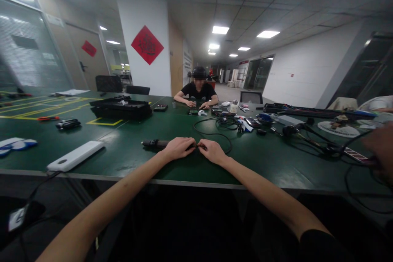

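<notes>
A dark cylindrical tool (pixel 155 144), shaped like an electric screwdriver with a narrow metal tip, lies on the green tabletop and points left. My left hand (pixel 180 148) is closed over its right end. Close beside it, my right hand (pixel 211 150) is closed, thumb and fingers pinched at the tool's tail end; what they pinch is too small to make out. A black cable (pixel 225 135) loops across the table and disappears behind my right hand.
A white power bank-like bar (pixel 76 156) lies left, near the table's front edge. Beyond are a black tray (pixel 121 109) and orange-handled tool (pixel 48 118). Across the table a person (pixel 198 90) handles small parts. Cables and a black stand (pixel 291 131) crowd the right; another person's hand (pixel 380 151) is there.
</notes>
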Tool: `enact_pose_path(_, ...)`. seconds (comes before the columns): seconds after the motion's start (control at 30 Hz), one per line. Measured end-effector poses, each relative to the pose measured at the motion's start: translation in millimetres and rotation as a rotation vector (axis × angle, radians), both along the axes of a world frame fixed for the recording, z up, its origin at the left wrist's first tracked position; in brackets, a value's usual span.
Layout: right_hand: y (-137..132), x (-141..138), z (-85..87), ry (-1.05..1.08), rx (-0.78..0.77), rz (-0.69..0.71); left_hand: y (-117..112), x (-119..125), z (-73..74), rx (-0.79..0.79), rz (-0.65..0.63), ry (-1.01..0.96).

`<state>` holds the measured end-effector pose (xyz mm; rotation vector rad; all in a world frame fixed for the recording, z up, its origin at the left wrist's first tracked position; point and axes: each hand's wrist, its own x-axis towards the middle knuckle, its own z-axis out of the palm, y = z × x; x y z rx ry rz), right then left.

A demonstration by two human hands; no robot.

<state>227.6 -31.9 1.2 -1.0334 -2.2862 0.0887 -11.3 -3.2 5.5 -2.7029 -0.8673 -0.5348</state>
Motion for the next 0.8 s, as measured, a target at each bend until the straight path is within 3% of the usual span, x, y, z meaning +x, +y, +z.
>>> enact_pose_path(0.8, -2.1, -2.5, 1.7, -0.008, 0.004, -0.035, -1.4, -3.1, 1.2, 0.010, -0.061, 0.012)
